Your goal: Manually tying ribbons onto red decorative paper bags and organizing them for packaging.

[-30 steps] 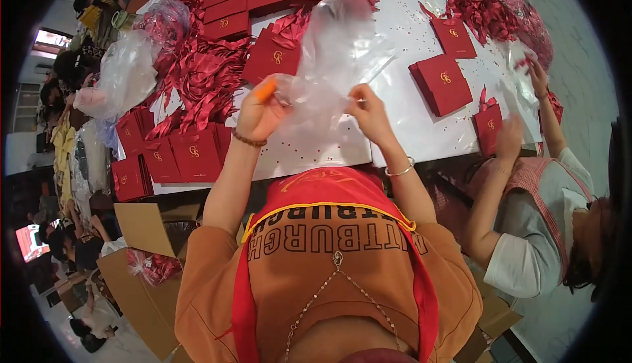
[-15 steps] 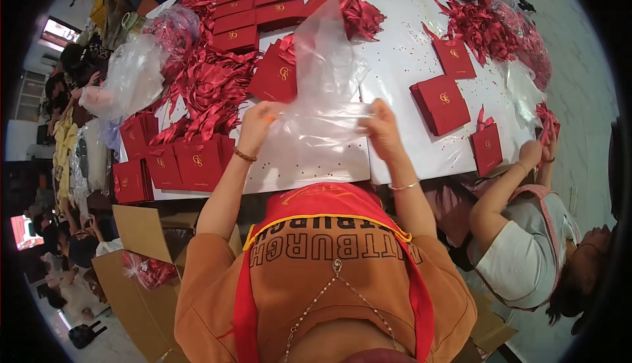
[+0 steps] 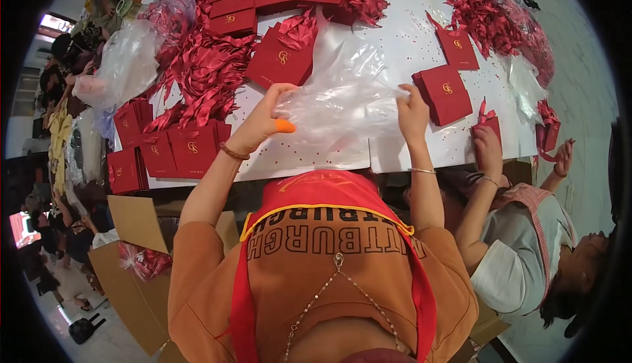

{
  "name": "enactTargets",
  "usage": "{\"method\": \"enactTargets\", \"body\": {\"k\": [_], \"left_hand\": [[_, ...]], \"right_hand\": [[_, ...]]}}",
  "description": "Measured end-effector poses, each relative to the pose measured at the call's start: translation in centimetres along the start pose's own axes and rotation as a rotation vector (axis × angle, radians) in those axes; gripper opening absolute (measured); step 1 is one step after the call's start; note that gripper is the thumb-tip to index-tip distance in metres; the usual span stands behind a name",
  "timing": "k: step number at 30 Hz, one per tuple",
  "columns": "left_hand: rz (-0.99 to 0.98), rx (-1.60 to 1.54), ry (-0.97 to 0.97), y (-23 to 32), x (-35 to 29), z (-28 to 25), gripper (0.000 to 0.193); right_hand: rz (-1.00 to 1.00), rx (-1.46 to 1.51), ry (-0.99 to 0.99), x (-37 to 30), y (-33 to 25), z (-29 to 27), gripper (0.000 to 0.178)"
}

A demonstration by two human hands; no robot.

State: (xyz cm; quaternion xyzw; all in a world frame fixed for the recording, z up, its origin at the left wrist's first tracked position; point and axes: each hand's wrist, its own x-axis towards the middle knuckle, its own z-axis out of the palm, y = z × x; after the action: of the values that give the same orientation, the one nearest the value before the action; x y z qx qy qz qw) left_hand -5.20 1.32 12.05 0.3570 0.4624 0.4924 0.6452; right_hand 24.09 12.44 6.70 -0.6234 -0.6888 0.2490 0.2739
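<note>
Over the white table a clear plastic bag (image 3: 345, 106) is spread crosswise between my two hands. My left hand (image 3: 263, 116) holds its left side with bent fingers; the thumb, in an orange finger cover, points inward below them. At the other side my right hand (image 3: 413, 109) pinches the bag's edge between thumb and fingers. The bag's far part lies crumpled on the table. Just beyond my left hand rests a large red gift bag (image 3: 280, 57) with red ribbon on it. A stack of red gift bags (image 3: 442, 96) lies right of my right hand.
Red ribbons (image 3: 207, 67) and more red bags (image 3: 187, 149) crowd the table's left. A co-worker's hand (image 3: 487, 147) is on a small red bag at right. An open cardboard box (image 3: 135, 284) stands at lower left. Small red specks dot the tabletop (image 3: 289, 159).
My hands have moved apart, widening the clear bag between them. Its raised far end has dropped toward the table. The co-worker's near hand has moved onto the small red bag.
</note>
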Motion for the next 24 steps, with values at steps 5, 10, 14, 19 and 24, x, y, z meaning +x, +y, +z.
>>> {"method": "enactTargets", "body": {"k": [5, 10, 14, 19, 24], "left_hand": [[0.179, 0.681, 0.115, -0.6, 3.7, 1.3, 0.028], [0.382, 0.877, 0.082, 0.6, 3.3, 7.6, 0.029], [0.439, 0.938, -0.203, 1.5, 2.4, 10.1, 0.029], [0.198, 0.649, -0.609, 1.6, 0.9, 12.6, 0.029], [0.337, 0.508, -0.673, 2.3, -1.3, 14.0, 0.030]], "right_hand": [[-0.789, -0.082, 0.488, -3.2, -6.0, -0.6, 0.026], [0.000, 0.590, -0.711, -3.7, -9.3, 0.2, 0.024], [0.056, 1.234, -0.722, -1.6, -8.2, 1.7, 0.031], [-0.070, 1.568, -0.628, -3.4, -9.6, -1.2, 0.066], [0.015, 1.474, -0.621, -0.1, 2.0, -11.5, 0.067]]}}
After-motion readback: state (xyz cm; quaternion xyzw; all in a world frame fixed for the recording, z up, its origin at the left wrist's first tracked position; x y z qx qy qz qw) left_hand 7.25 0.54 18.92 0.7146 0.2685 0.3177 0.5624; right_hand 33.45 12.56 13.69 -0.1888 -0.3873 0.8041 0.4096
